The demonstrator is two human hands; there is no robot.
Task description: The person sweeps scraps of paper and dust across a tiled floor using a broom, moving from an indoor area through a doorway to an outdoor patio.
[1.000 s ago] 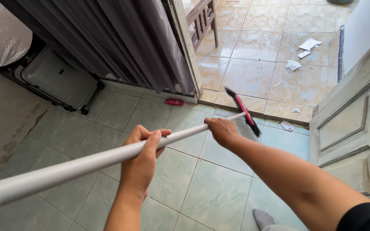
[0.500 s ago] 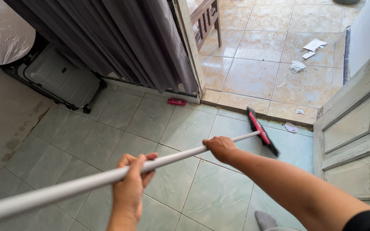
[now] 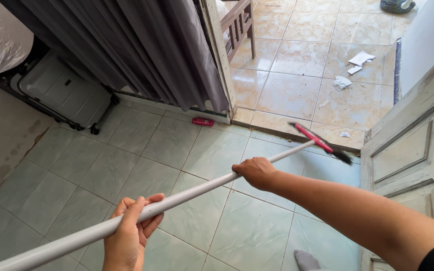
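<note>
Both of my hands grip the long grey pole (image 3: 197, 189) of a broom. My left hand (image 3: 129, 236) is wrapped around it low down, close to me. My right hand (image 3: 255, 171) holds it farther along, arm stretched out. The broom's red head with black bristles (image 3: 321, 143) sits at the doorway threshold (image 3: 277, 131), next to the open wooden door (image 3: 413, 160), bristles toward the door.
A small red bottle (image 3: 203, 122) lies by the door frame under a grey curtain (image 3: 141, 50). A grey suitcase (image 3: 61, 93) stands at the left wall. Paper scraps (image 3: 360, 59) and crumpled litter (image 3: 341, 83) lie on the beige tiles outside. A wooden chair (image 3: 237, 25) stands beyond the frame.
The broom head swung from the threshold down onto the green tiles and then right toward the door. My left hand slid lower along the pole.
</note>
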